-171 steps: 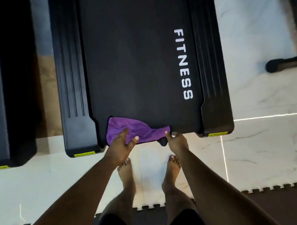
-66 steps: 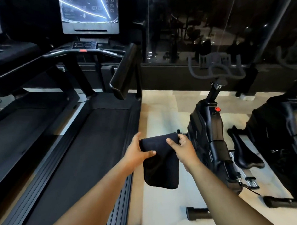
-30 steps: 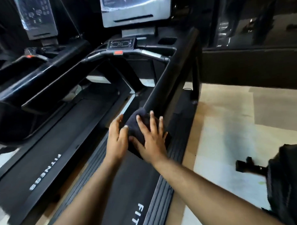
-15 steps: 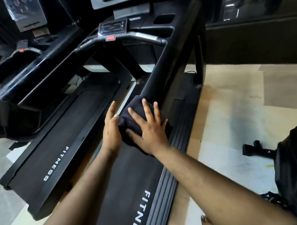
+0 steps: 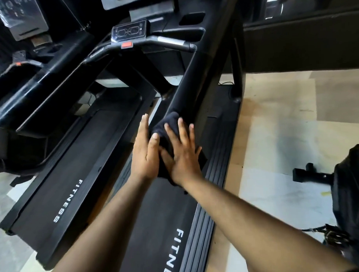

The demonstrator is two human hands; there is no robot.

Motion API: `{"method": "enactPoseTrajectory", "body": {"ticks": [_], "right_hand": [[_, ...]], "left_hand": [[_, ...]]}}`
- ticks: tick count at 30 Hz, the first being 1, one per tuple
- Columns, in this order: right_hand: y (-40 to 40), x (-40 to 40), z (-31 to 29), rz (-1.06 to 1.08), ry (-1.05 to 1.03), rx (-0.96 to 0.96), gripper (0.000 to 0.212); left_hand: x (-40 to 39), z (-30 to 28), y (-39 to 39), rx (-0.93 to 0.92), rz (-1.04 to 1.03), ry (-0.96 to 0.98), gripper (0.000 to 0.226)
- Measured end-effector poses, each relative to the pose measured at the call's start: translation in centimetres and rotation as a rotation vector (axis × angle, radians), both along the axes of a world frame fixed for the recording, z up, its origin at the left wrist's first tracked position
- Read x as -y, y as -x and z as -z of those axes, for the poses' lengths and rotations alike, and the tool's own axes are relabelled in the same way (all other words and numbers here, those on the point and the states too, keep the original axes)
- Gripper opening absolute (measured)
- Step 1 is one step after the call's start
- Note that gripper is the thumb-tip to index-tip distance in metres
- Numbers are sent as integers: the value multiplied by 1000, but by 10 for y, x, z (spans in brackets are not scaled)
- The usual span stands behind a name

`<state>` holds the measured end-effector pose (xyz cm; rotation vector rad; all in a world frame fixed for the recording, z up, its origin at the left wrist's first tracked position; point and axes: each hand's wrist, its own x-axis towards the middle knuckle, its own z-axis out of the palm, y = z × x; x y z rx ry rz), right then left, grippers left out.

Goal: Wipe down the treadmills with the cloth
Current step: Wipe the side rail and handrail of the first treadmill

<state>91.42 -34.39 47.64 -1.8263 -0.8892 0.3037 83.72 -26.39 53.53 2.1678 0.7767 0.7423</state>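
1. Cloth [image 5: 170, 126], dark and bunched, sits on the near end of the treadmill's right handrail [image 5: 201, 74].
2. We press it with our right hand [image 5: 183, 152], fingers spread flat; our left hand [image 5: 144, 151] flanks it, fingers straight, seemingly touching.
3. Handrail wiping is under way; next we should slide the cloth up toward the console [image 5: 130, 31].
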Motion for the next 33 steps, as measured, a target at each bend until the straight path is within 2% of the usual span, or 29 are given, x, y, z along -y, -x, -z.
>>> {"method": "enactPoseTrajectory", "body": {"ticks": [3,5,8,10,12,14,17,18,19,22,24,27,29,31,33], "right_hand": [[-47,-20,-5,92,-56,-111,60],[-59,-21,1,146,-118,-175,59],[-14,-3,18,188,-190,-253,62],[29,13,29,123,-260,-237,63],[28,12,38,107,-310,-261,61],[-7,-8,47,202,-301,-383,65],[-58,-25,51,398,-264,-763,87],[-58,-24,48,399,-257,-778,87],[-48,-19,41,362,-255,-684,81],[-7,-2,11,151,-180,-196,68],[-14,-4,6,64,-110,-30,67],[-81,-30,-4,51,-12,113,59],[-118,-50,-15,70,67,99,53],[-120,-57,-17,76,95,84,52],[-88,-40,-8,54,45,128,57]], "left_hand": [[0,3,-7,-233,33,-176,79],[1,4,-9,-320,25,-224,82],[3,7,-1,-336,19,-238,83],[2,8,2,-334,27,-239,83],[-1,7,-1,-338,21,-243,83],[-2,7,-6,-359,15,-265,82],[2,11,-6,-406,27,-289,82],[3,12,-4,-414,29,-287,82],[4,12,-3,-410,28,-282,83],[3,7,-3,-351,20,-260,85],[2,5,-5,-330,18,-254,84],[-1,7,-8,-366,36,-269,86],[-3,8,-11,-401,37,-275,95],[-2,9,-9,-424,23,-280,99],[3,10,-4,-403,2,-267,102]]}}
